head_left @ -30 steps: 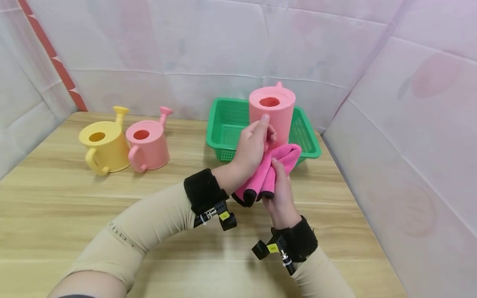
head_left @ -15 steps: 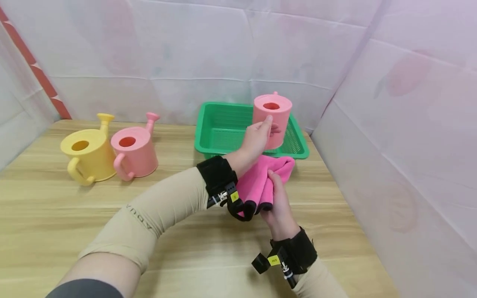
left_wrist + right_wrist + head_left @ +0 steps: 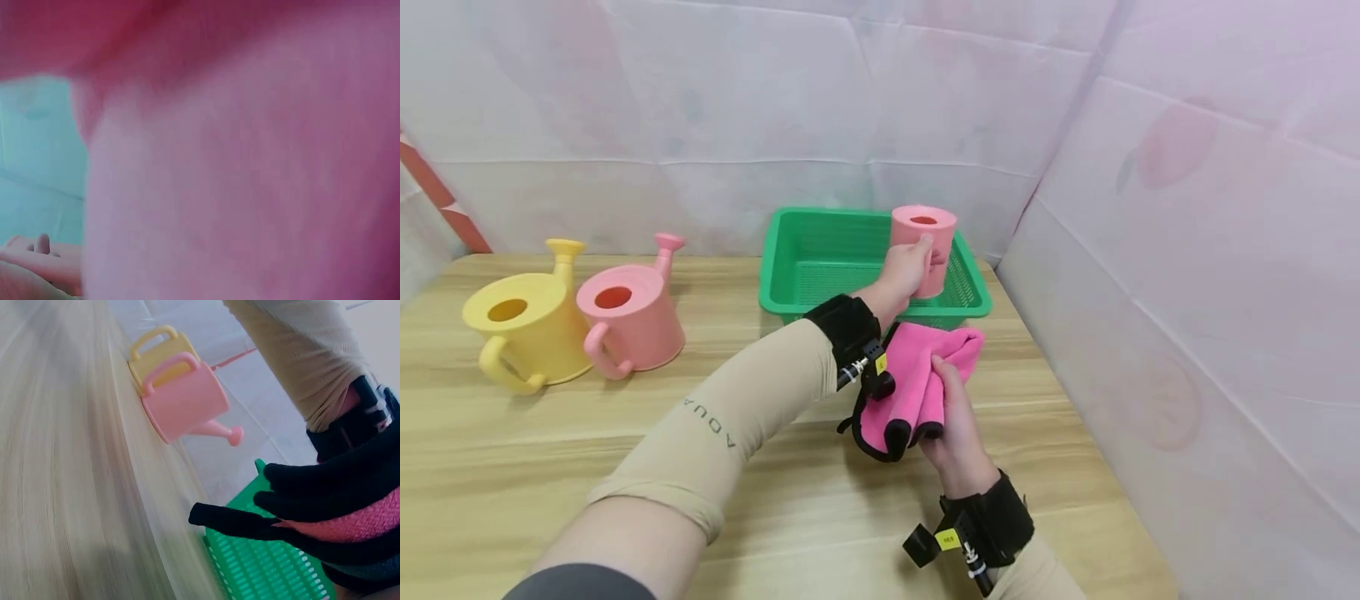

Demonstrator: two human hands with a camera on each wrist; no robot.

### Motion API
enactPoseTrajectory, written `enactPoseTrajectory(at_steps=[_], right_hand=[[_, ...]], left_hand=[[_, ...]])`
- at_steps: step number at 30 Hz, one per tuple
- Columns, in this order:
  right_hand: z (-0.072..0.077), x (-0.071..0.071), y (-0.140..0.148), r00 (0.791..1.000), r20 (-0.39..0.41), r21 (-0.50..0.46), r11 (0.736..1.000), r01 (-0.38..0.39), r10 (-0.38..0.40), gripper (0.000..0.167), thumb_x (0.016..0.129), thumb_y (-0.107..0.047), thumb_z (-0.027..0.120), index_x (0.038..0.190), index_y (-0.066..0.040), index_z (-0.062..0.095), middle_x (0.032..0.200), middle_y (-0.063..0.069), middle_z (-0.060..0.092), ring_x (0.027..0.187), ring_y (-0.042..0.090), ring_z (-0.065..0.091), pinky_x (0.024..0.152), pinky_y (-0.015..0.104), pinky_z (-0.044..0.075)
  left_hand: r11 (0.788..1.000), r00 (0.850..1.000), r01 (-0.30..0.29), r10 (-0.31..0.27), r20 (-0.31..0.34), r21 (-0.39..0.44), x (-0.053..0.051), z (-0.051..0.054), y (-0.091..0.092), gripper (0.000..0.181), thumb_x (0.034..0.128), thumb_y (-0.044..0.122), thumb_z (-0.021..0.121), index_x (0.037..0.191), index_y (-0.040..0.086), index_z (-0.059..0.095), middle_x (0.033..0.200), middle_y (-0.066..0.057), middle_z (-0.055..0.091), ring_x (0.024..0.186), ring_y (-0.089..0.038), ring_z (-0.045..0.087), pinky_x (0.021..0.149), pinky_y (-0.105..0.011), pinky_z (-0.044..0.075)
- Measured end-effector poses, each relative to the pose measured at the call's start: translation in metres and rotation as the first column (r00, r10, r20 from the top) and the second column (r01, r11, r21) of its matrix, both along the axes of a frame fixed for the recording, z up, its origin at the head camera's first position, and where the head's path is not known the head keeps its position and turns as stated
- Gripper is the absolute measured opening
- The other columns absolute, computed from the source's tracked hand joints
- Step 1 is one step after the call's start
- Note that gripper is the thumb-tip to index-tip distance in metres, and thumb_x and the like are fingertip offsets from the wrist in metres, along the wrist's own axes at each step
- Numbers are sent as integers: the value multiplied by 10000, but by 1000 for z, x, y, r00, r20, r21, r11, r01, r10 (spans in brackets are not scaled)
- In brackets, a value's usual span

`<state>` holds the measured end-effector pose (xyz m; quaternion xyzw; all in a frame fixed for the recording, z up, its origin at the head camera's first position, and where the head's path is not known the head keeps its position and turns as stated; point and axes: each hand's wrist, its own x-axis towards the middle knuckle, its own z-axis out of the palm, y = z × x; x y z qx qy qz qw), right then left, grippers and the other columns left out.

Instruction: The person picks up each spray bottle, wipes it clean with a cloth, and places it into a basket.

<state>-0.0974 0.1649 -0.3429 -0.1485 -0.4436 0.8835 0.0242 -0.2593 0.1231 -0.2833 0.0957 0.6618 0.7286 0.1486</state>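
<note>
My left hand (image 3: pixel 904 273) grips the handle of a pink watering can (image 3: pixel 942 242), which stands upright inside the right part of a green plastic basket (image 3: pixel 772 250). Whether its base touches the basket floor is hidden. Closer to me, my right hand (image 3: pixel 958 429) holds a bunched bright pink cloth (image 3: pixel 898 379) with black edging, thumb on top. The cloth hangs just in front of the basket and below my left wrist. In the left wrist view, blurred pink cloth (image 3: pixel 219 175) fills most of the picture. Black edging shows close up on the cloth (image 3: pixel 362 522) in the right wrist view.
A yellow watering can (image 3: pixel 538 325) and another pink watering can (image 3: pixel 632 317) stand side by side on the left of the wooden table (image 3: pixel 625 433). Light patterned sheeting (image 3: pixel 700 100) covers the walls behind and to the right.
My left hand has moved forward and down with the pink watering can, lowering it into the basket and away from the cloth. My right hand keeps holding the cloth. The head view has shifted right.
</note>
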Motion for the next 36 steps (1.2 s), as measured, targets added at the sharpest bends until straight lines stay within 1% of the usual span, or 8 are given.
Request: enactPoseTrajectory(at_steps=[4, 8, 11, 26, 29, 31, 33, 36], right_hand=[[-2, 1, 1, 1000, -23, 10, 1000, -12, 12, 328, 954, -348, 463, 1200, -153, 367, 1066, -22, 524, 921, 76, 579, 820, 212, 465], [-4, 1, 1, 1000, -14, 0, 1000, -15, 15, 354, 948, -337, 482, 1221, -148, 358, 1101, -10, 530, 965, 89, 578, 857, 228, 456], [-6, 0, 0, 1000, 6, -4, 1000, -10, 10, 367, 942, -334, 497, 1218, -144, 345, 1110, -5, 528, 986, 98, 573, 874, 238, 449], [-9, 1, 4, 1000, -17, -60, 998, -18, 17, 347, 947, -333, 483, 1222, -150, 373, 1086, -17, 570, 968, 101, 596, 856, 249, 463], [-10, 2, 5, 1000, -16, -59, 998, -16, 15, 341, 950, -333, 474, 1221, -148, 382, 1081, -17, 584, 968, 104, 601, 850, 254, 468], [-11, 2, 5, 1000, -12, -57, 998, -14, 14, 338, 951, -333, 470, 1220, -148, 384, 1082, -16, 588, 970, 106, 602, 848, 258, 470], [-11, 3, 5, 1000, -9, -53, 999, -13, 12, 340, 950, -337, 473, 1218, -149, 382, 1084, -17, 585, 972, 104, 599, 847, 257, 469], [-12, 5, 6, 1000, -3, -53, 999, -11, 10, 340, 946, -339, 482, 1210, -153, 376, 1082, -18, 574, 971, 99, 594, 846, 254, 467]], left_hand=[[1000, 1000, -16, 16, 10, -23, -11, -13, 0, 386, 1001, 319, 403, 962, 28, 653, 1039, -94, 668, 992, -159, 605, 856, -276, 453], [997, 999, -39, 40, 13, -70, -20, -23, -3, 395, 987, 297, 437, 650, 93, 471, 651, -47, 563, 607, -122, 523, 598, -251, 418], [992, 999, -24, 28, 29, -127, -23, -27, -4, 408, 983, 310, 452, 629, 111, 429, 536, 4, 395, 470, -123, 370, 504, -254, 322], [976, 995, -79, 89, 45, -201, -33, -27, 10, 409, 969, 193, 479, 588, 101, 362, 489, 10, 378, 419, -92, 353, 459, -230, 305], [964, 996, -60, 74, 44, -260, -35, -25, 14, 291, 959, 157, 490, 681, 71, 480, 566, -5, 459, 418, -87, 361, 452, -228, 325], [965, 998, -51, 61, 32, -257, -37, -26, 16, 106, 936, 84, 504, 981, 80, 601, 745, -5, 538, 453, -113, 370, 466, -239, 337], [964, 998, -40, 49, 29, -262, -39, -27, 18, 385, 912, 40, 525, 1278, 159, 518, 976, -11, 571, 555, -126, 447, 518, -248, 379], [966, 999, -30, 21, -35, -259, -63, -51, 28, 702, 888, 22, 558, 1457, 313, 269, 1261, 33, 496, 781, -125, 530, 605, -260, 424]])
